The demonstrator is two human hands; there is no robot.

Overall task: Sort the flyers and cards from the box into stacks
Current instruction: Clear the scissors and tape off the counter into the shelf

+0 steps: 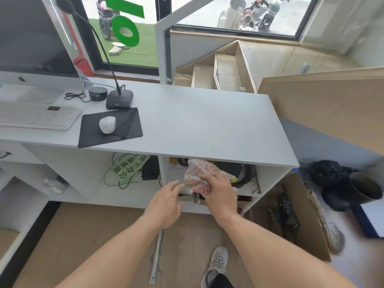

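Flyers and cards are not plainly visible yet; a low brown box [188, 198] sits in the shelf compartment under the desk [207, 125], partly hidden behind a crumpled plastic bag [200, 173]. The right hand [220, 189] grips that bag from above, fingers curled into it. The left hand [166, 201] reaches beside it, fingers relaxed, holding nothing. Risk: tangled cables [248, 179] beside the bag could snag and drag shelf clutter out. Both forearms extend forward and downward.
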